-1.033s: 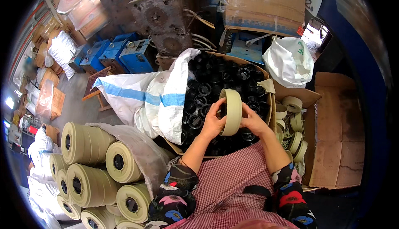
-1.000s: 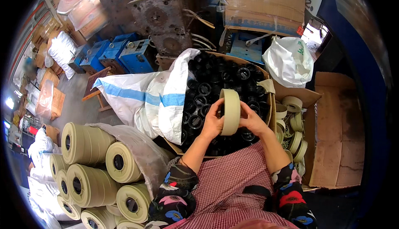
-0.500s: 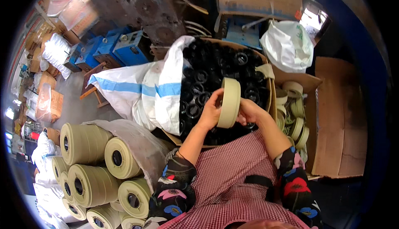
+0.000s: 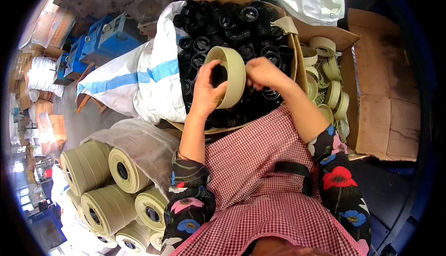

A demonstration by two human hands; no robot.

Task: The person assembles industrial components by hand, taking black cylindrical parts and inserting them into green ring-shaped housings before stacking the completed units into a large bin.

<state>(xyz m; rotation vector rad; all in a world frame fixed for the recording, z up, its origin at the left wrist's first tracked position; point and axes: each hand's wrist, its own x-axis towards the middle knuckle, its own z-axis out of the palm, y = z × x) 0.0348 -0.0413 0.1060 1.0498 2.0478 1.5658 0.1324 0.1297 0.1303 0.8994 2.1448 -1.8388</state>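
At the far left, blue metal blocks (image 4: 118, 35) are standing on the floor, while below them stacked khaki reels (image 4: 109, 208) with dark centres are lying on their sides, some partly under a cloudy plastic sheet (image 4: 134, 135). Next, a white sack (image 4: 139, 77) with a blue stripe is draping over the left edge of a carton (image 4: 298, 56), which is holding many round black parts (image 4: 232, 23). Above these parts, the left hand (image 4: 206, 91) is gripping the near side of a khaki ring (image 4: 237, 77), its thumb reaching into the opening; the ring is standing on edge, slightly tilted. Just right of the ring, the right hand (image 4: 268, 72) is curling its fingers inward; whether they are holding anything or touching the ring cannot be told. Farther right, a second carton (image 4: 351, 79) is containing loose khaki rings (image 4: 332, 68), a white bag (image 4: 309, 0) is resting behind, and a brown flap (image 4: 388, 93) is spreading outward.
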